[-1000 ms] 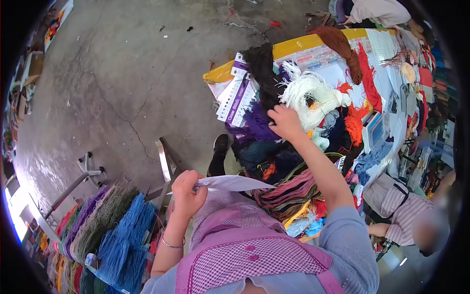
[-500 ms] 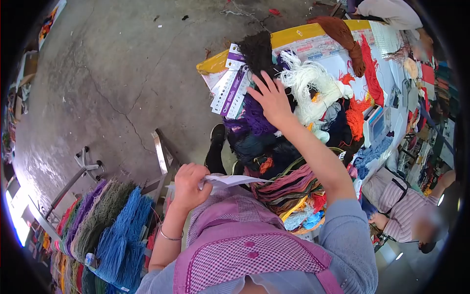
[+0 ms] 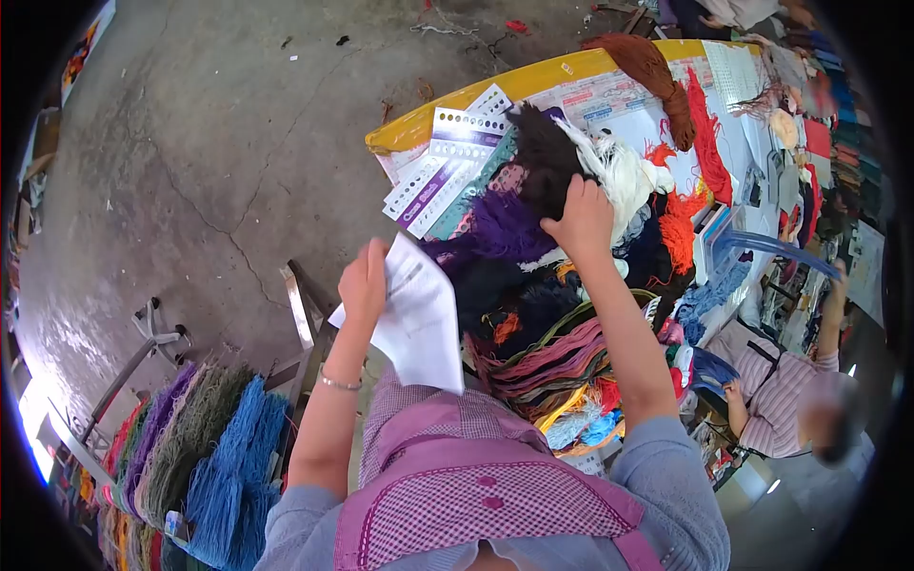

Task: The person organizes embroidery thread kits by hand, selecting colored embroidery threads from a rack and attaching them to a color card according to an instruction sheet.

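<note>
My left hand is closed on a printed white paper sheet that hangs over my lap. At the table my right hand has its fingers curled around part of a dark brown yarn bundle; the exact grip is partly hidden. White yarn lies against the fingers on the right. Purple yarn spreads just left of the thumb. Beyond it are fanned cards with purple bands and rows of holes, beside teal and pink patterned pieces.
The table has a yellow edge and carries brown, red and orange yarn. Multicoloured skeins lie near my lap. Blue yarn and other skeins hang on a rack at lower left. At right, a person in a striped top handles blue strands.
My right hand has gone from spread to curled, and the dark yarn has shifted right, uncovering more cards. My left hand has risen, and the paper now hangs open. The person at right stretches blue strands.
</note>
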Available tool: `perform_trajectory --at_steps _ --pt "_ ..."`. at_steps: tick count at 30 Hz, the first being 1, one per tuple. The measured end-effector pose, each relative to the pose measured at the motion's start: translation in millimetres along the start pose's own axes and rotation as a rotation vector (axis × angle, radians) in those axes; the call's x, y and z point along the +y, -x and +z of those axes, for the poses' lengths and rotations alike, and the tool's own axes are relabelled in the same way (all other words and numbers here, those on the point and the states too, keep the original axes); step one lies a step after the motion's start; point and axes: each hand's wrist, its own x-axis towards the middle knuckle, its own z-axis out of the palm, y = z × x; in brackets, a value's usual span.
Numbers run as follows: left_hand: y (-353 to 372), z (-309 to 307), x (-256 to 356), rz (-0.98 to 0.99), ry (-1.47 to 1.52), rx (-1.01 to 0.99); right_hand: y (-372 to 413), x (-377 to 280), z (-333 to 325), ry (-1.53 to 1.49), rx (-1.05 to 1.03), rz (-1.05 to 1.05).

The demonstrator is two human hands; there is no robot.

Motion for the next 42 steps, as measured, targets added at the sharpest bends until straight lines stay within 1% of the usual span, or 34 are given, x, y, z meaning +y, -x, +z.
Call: perform_trajectory --at_steps 1,2,4,6,8,12,18,20,21,23,25,26,28,29,30,32,33,34,36,38,40,41,42 --pt "-16 5 8 -0.139 -0.08 -0.023 4 3 0 0.006 -0.03 0.004" --pt "-27 12 8 -0.134 -0.077 -0.025 7 6 2 0.012 -0.064 0.01" --pt "-48 30 -1 -0.078 -0.104 0.128 10 11 3 0.034 -0.043 0.03" --pt "-65 38 -7 -0.062 -0.08 0.135 13 15 2 0.04 -0.057 0.01" --pt "-75 37 -2 -0.114 -0.197 -0.087 15 17 0 0.037 -0.061 0.003" --pt "-70 37 4 -0.088 -0.158 -0.053 15 19 -1 0.03 -0.054 -0.024" --pt "-52 40 6 0.036 -0.188 -0.03 8 13 2 0.027 -0.046 -0.053" --pt "-51 42 8 0.069 -0.218 -0.016 3 7 -5 0.033 -0.159 -0.032" --pt "-52 43 8 0.064 -0.185 -0.017 0 4 -8 0.036 -0.158 -0.036" --pt "-54 44 8 0.051 -0.152 -0.016 -8 -10 -23 0.087 -0.168 -0.102" --pt "-55 44 9 0.005 -0.159 0.033 -23 -16 -8 0.038 -0.028 -0.311" --pt "-52 39 16 -0.051 -0.183 0.031 -34 -24 -9 -0.03 0.003 -0.447" --pt "-39 34 22 -0.038 -0.192 0.037 -50 -32 17 0.005 -0.088 -0.567" --pt "-32 32 26 -0.014 -0.197 0.047 -55 -35 20 0.032 -0.177 -0.55" --pt "-24 31 31 -0.019 -0.232 -0.099 -53 -33 20 0.032 -0.183 -0.548" --pt "-6 31 27 0.139 -0.197 -0.324 -50 -30 15 0.131 -0.384 -0.472" --pt "3 34 26 0.175 -0.182 -0.365 -40 -18 17 0.106 -0.262 -0.521" --pt "9 38 26 0.171 -0.178 -0.367 -31 -11 9 0.103 -0.268 -0.511" --pt "17 48 21 0.24 -0.249 -0.316 -13 6 -3 0.084 -0.253 -0.491" --pt "14 58 18 0.244 -0.25 -0.313 0 22 -13 0.064 -0.267 -0.413" --pt "7 66 24 0.321 -0.21 -0.127 7 36 -17 0.093 -0.277 -0.361" --pt "4 68 30 0.278 -0.217 -0.132 10 40 -19 0.102 -0.286 -0.348" --pt "0 72 33 0.274 -0.215 -0.138 12 42 -19 0.104 -0.297 -0.333"
